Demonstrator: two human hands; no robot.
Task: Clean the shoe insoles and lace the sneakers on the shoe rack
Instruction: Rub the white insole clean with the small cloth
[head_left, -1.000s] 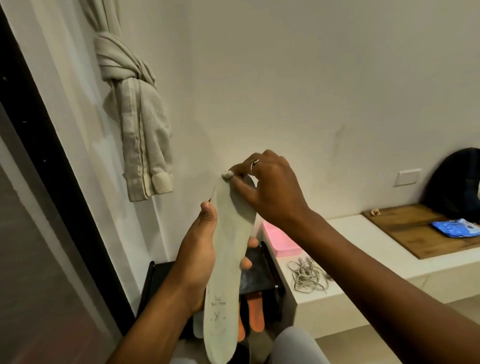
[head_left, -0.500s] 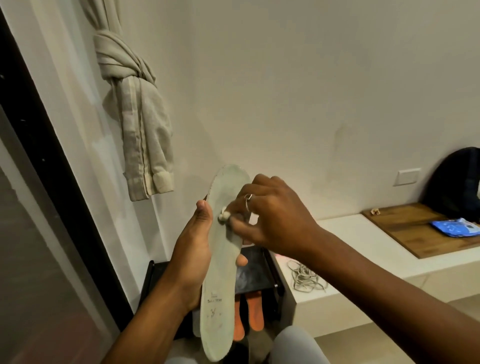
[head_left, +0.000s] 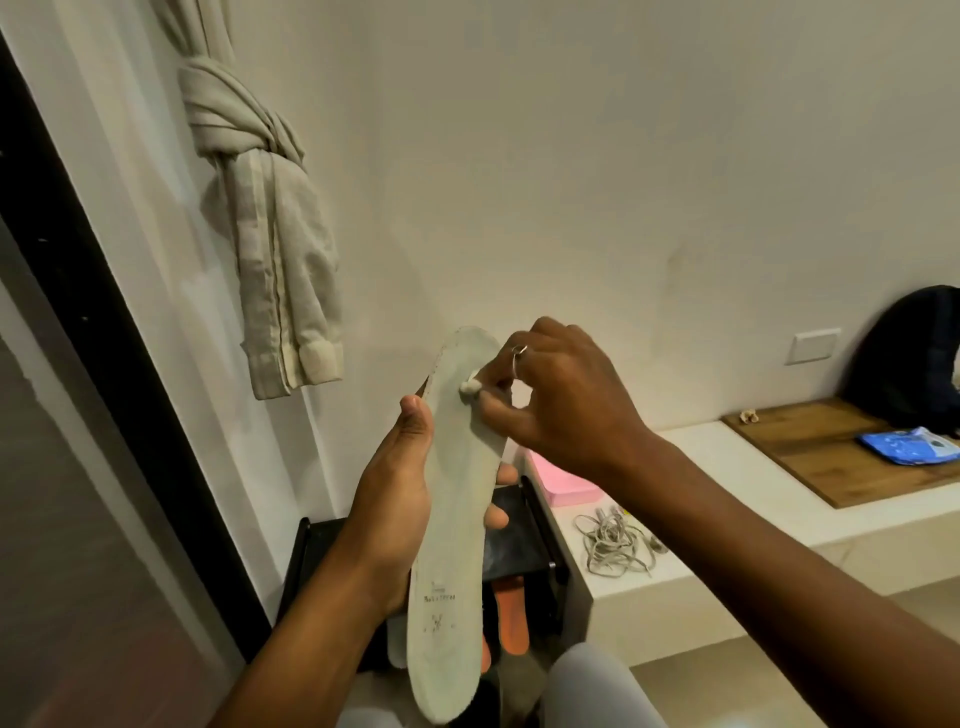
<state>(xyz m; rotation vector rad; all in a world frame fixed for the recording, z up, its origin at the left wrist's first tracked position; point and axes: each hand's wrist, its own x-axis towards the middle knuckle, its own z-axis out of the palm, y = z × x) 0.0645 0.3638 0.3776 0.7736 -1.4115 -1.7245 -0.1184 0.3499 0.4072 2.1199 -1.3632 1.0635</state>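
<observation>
A long pale grey-green insole (head_left: 452, 545) stands upright in front of me, toe end up. My left hand (head_left: 395, 499) grips it around the middle from the left, fingertips showing past its right edge. My right hand (head_left: 556, 395) pinches a small white wad (head_left: 470, 387) between thumb and fingers and presses it on the insole's upper part. Below, the black shoe rack (head_left: 524, 545) holds orange insoles (head_left: 511, 618) and a pale one (head_left: 397, 639). Grey laces (head_left: 613, 540) lie tangled on the white ledge.
A pink box (head_left: 561, 483) sits on the white ledge (head_left: 727, 499) beside the laces. Farther right lie a wooden board (head_left: 831, 457), a blue packet (head_left: 909, 447) and a dark bag (head_left: 914, 358). A knotted curtain (head_left: 270, 234) hangs at upper left by a dark door frame.
My right hand with the white wad slid down from the insole's toe tip, then back up a little; the left hand has kept its grip on the insole.
</observation>
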